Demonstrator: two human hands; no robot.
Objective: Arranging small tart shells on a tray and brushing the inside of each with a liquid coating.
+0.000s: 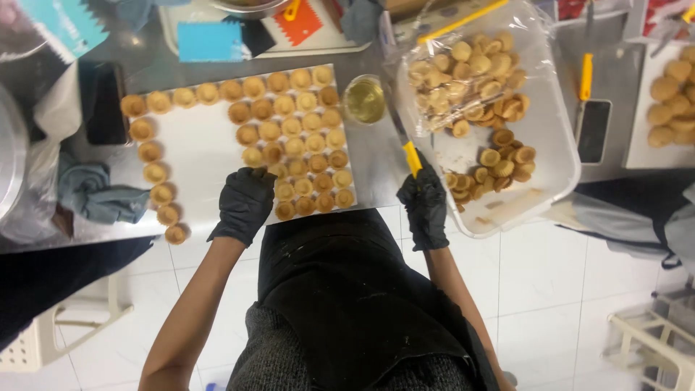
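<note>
Hands both in black gloves. Left hand lies loosely curled, holding nothing, on the near edge of the white board, touching the nearest tart shells, which sit in rows on the board's right half and along its left and far edges. Right hand is closed around the yellow handle of a knife, blade pointing away over the steel desk. Small bowl of yellowish liquid sits just left of the blade. White tub to the right holds loose shells and a clear bag of more.
</note>
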